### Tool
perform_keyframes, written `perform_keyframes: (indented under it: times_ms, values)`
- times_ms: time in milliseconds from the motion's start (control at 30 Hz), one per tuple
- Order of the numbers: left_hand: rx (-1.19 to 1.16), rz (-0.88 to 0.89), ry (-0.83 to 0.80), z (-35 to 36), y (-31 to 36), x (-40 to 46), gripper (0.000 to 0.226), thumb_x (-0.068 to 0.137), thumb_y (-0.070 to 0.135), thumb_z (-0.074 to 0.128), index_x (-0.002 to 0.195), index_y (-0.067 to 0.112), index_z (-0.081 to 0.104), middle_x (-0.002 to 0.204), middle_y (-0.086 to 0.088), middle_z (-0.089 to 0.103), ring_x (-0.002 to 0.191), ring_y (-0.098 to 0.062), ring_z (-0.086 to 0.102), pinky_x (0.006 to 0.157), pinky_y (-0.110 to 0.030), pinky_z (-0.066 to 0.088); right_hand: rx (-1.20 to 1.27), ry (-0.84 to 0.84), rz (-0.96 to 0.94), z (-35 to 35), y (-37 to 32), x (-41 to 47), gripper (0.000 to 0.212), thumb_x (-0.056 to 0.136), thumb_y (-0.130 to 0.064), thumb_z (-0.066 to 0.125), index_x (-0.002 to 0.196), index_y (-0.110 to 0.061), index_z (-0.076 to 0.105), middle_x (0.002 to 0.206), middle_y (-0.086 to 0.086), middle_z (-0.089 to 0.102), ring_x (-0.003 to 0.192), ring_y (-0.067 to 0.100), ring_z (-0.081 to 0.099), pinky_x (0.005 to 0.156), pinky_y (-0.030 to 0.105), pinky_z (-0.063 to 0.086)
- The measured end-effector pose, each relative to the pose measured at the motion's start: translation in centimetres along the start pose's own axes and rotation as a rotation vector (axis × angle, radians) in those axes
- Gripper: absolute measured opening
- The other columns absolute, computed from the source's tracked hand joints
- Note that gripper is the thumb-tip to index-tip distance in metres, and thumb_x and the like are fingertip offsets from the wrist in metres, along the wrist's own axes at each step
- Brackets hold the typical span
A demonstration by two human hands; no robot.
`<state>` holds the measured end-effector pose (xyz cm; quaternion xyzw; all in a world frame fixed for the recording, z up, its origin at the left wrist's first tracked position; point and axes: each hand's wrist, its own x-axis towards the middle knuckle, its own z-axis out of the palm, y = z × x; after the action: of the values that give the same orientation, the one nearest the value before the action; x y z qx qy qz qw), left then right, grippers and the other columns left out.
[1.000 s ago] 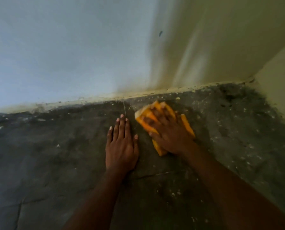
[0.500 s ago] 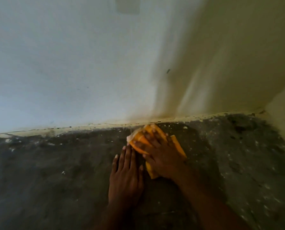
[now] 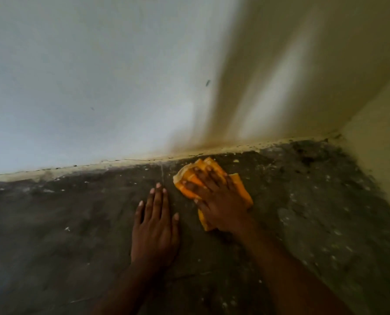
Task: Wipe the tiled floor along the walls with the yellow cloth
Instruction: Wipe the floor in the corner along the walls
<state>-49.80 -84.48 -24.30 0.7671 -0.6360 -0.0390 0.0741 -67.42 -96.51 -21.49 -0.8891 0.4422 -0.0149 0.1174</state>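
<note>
Head view: right hand (image 3: 219, 201) presses yellow cloth (image 3: 240, 189) (left hand (image 3: 155, 228) flat).

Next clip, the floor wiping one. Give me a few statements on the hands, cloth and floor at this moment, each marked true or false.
1. The right hand presses the yellow cloth onto the floor. True.
2. The left hand holds a brush. False: it lies flat on the floor, holding nothing.
3. The cloth lies close to the foot of the wall. True.
4. The cloth lies to the left of the left hand. False: it lies to that hand's right.
5. Pale specks dot the dark floor. True.
</note>
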Motion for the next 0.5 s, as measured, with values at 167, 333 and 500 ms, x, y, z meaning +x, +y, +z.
perform_keyframes:
  times_ms: [167,333,500]
  values:
    - [-0.058,0.001,0.01,0.2,-0.3,0.0,0.071,0.107,0.053,0.007,0.167,0.015,0.002,0.175,-0.002,-0.008,0.162,-0.016,-0.008,0.132,-0.044,0.001,-0.073,0.152,0.354,-3.1,13.7,-1.1,0.061,0.102,-0.053,0.013,0.161,-0.051,-0.001,0.175,-0.003,0.004,0.16,0.034,0.007,0.112,0.07,0.033]
    - [-0.057,0.01,-0.028,0.4,-0.5,0.1,0.07,0.106,0.055,0.005,0.166,0.02,-0.007,0.174,0.002,-0.017,0.161,-0.013,-0.017,0.131,-0.044,-0.005,0.104,0.195,0.905,-3.8,13.9,1.9,0.061,0.108,-0.05,0.027,0.165,-0.04,0.004,0.175,0.004,-0.004,0.16,0.037,-0.008,0.124,0.066,-0.006]
    - [-0.089,-0.008,-0.054,-0.5,-0.1,0.0,0.073,0.105,0.056,0.003,0.166,0.018,-0.006,0.174,0.001,-0.019,0.16,-0.013,-0.018,0.132,-0.047,-0.002,-0.103,0.01,0.292,-2.3,11.0,-5.4,0.065,0.097,-0.062,0.006,0.16,-0.051,-0.006,0.173,-0.006,-0.015,0.16,0.028,-0.014,0.121,0.065,-0.008]
